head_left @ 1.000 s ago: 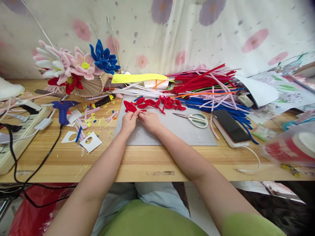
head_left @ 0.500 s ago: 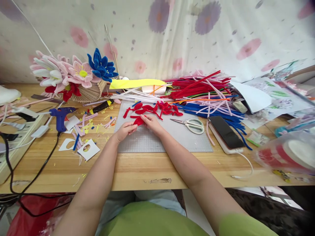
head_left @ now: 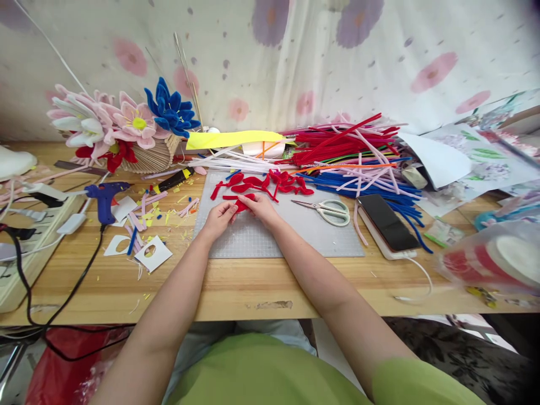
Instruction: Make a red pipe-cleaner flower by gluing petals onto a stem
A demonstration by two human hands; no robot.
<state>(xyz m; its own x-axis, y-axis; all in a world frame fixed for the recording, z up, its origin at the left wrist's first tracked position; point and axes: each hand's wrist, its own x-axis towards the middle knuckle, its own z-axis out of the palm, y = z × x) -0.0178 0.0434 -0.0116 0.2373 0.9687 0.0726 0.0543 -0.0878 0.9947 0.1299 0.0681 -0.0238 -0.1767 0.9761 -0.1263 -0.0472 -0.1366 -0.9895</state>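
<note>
My left hand and my right hand meet over a grey cutting mat, both pinched on one red pipe-cleaner petal. Just beyond them on the mat lie several more red petals. A pair of white-handled scissors rests to the right of my right hand.
A heap of red, blue, pink and white pipe cleaners fills the back right. A phone lies on a white block. A blue glue gun, paper scraps and a basket of flowers are left; a clear plastic tub right.
My hands have lifted one red petal from the pile and drawn it toward me. The view has shifted a little.
</note>
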